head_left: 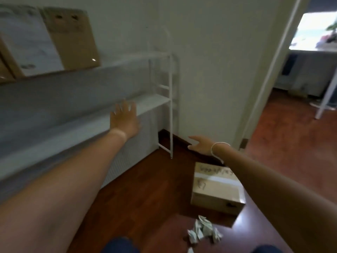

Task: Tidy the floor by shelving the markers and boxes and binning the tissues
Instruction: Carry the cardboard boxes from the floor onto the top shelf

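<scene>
Head view, left hand (125, 118) spread empty before white shelf unit (160, 101), right hand (201, 145) open above cardboard box (217, 190), crumpled tissues (203, 230) lower centre, boxes (54, 41) shelved upper left.

Home room, white shelf (155, 102), wooden floor (145, 189) (doorway beyond)

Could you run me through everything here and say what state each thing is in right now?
left hand: open, empty, fingers spread before the shelf.
right hand: open, empty, above the floor.
cardboard box: closed, taped, on the floor.
tissues: crumpled, heaped on the floor.
shelved boxes: closed, on the upper shelf.
lower shelf: bare where visible.
</scene>
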`<state>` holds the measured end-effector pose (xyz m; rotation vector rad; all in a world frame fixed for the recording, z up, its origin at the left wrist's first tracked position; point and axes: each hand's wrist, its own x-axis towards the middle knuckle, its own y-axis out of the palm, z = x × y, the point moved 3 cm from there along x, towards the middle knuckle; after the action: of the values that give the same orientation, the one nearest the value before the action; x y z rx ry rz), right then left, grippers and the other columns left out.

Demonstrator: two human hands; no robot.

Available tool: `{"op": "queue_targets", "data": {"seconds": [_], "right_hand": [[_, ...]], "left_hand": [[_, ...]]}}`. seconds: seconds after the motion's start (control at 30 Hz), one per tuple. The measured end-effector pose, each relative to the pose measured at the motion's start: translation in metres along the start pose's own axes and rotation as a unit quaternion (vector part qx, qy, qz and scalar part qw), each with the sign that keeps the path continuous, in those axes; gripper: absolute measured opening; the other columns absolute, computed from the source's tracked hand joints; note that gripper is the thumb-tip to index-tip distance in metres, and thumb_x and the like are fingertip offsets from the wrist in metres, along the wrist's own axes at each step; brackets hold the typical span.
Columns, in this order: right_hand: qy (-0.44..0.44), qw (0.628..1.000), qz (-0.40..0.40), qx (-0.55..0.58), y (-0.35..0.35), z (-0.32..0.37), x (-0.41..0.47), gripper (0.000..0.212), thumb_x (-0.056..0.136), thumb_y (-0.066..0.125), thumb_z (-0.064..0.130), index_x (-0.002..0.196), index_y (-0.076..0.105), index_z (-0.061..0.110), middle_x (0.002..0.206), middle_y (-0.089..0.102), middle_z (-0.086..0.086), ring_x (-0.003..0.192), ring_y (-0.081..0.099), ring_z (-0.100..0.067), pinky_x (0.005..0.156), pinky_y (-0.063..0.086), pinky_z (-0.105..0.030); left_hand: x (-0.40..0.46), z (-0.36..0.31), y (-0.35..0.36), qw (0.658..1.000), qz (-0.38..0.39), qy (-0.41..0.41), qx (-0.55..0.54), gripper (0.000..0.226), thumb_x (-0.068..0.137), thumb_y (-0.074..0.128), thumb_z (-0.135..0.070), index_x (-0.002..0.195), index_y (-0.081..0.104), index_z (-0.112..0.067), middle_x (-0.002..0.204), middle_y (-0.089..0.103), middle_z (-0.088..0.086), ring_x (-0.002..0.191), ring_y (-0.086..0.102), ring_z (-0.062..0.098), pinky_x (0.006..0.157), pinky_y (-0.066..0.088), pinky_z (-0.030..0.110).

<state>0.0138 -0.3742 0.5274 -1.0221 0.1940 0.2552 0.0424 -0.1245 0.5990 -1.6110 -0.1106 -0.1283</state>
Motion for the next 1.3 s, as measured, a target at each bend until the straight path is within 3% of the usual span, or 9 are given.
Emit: {"op": "queue_targets", "data": {"seconds": [0.2,0.33,0.6,0.87,1.03,1.1,1.17,1.23,1.3], "right_hand": [[0.125,0.989,-0.029,0.072,0.024,-0.156,-0.025,0.06,0.092,0.052,0.034,0.147,0.029,0.021,0.149,0.039,-0.004,0.131,0.044,-0.025,0.104,0.036,-0.031],[0.184,0.969,-0.054,0.153,0.053,-0.236,-0.031,0.062,0.092,0.054,0.03,0.146,0.028,0.017,0.153,0.031,-0.007,0.139,0.032,-0.025,0.111,0.028,-0.034],[0.27,0.945,-0.051,0.176,0.121,-0.353,-0.02,0.061,0.092,0.055,0.025,0.146,0.028,0.016,0.151,0.034,-0.007,0.137,0.035,-0.026,0.107,0.031,-0.033],[0.269,0.955,0.019,0.121,0.162,-0.417,0.04,0.065,0.092,0.054,0.031,0.148,0.024,0.017,0.154,0.029,-0.008,0.139,0.031,-0.026,0.112,0.028,-0.038],[0.215,0.971,0.07,0.076,0.174,-0.446,0.103,0.066,0.092,0.053,0.034,0.148,0.022,0.02,0.155,0.026,-0.004,0.141,0.029,-0.022,0.112,0.027,-0.035],[0.196,0.976,0.078,0.052,0.174,-0.456,0.125,0.066,0.091,0.053,0.034,0.148,0.023,0.021,0.156,0.023,-0.002,0.141,0.028,-0.02,0.112,0.026,-0.033],[0.18,0.979,0.089,0.02,0.173,-0.468,0.148,0.066,0.091,0.053,0.035,0.148,0.021,0.022,0.157,0.02,-0.001,0.141,0.027,-0.019,0.113,0.025,-0.033],[0.167,0.981,0.096,-0.001,0.171,-0.476,0.168,0.068,0.091,0.053,0.035,0.149,0.019,0.024,0.158,0.017,-0.001,0.142,0.025,-0.02,0.114,0.025,-0.036],[0.157,0.982,0.099,-0.014,0.169,-0.482,0.187,0.07,0.09,0.054,0.035,0.149,0.017,0.025,0.159,0.014,-0.001,0.143,0.023,-0.022,0.115,0.026,-0.04]], "left_hand": [[0.002,-0.122,0.091,0.991,0.093,0.096,-0.008,0.079,0.092,0.053,-0.04,0.153,0.006,-0.021,0.161,-0.002,0.015,0.146,0.01,0.041,0.117,0.02,0.053],[0.004,-0.188,0.163,0.979,0.147,0.139,0.007,0.078,0.093,0.05,-0.043,0.154,0.006,-0.021,0.161,0.003,0.015,0.146,0.013,0.04,0.115,0.026,0.052],[-0.012,-0.24,0.314,0.95,0.285,0.127,-0.016,0.08,0.09,0.052,-0.048,0.153,0.008,-0.027,0.161,0.008,0.01,0.145,0.019,0.034,0.111,0.029,0.047],[-0.023,-0.242,0.427,0.917,0.379,-0.015,-0.128,0.08,0.087,0.054,-0.049,0.152,0.016,-0.02,0.152,0.031,0.012,0.138,0.035,0.034,0.11,0.036,0.044],[-0.029,-0.269,0.49,0.873,0.407,-0.13,-0.234,0.067,0.086,0.056,-0.044,0.143,0.038,-0.014,0.141,0.049,0.011,0.13,0.047,0.031,0.107,0.041,0.04],[-0.028,-0.282,0.506,0.847,0.424,-0.185,-0.262,0.048,0.09,0.056,-0.039,0.127,0.053,-0.009,0.13,0.057,0.011,0.125,0.051,0.029,0.102,0.041,0.034],[-0.023,-0.298,0.52,0.82,0.432,-0.24,-0.287,0.026,0.092,0.054,-0.037,0.088,0.057,-0.012,0.096,0.057,0.01,0.103,0.056,0.027,0.089,0.042,0.033],[-0.018,-0.309,0.532,0.787,0.439,-0.292,-0.32,0.037,0.092,0.052,-0.039,0.069,0.048,-0.011,0.09,0.053,0.011,0.085,0.054,0.024,0.08,0.04,0.032],[-0.014,-0.318,0.549,0.745,0.446,-0.346,-0.355,0.045,0.091,0.053,-0.043,0.102,0.059,-0.001,0.119,0.057,0.019,0.108,0.056,0.031,0.092,0.042,0.037]]}}
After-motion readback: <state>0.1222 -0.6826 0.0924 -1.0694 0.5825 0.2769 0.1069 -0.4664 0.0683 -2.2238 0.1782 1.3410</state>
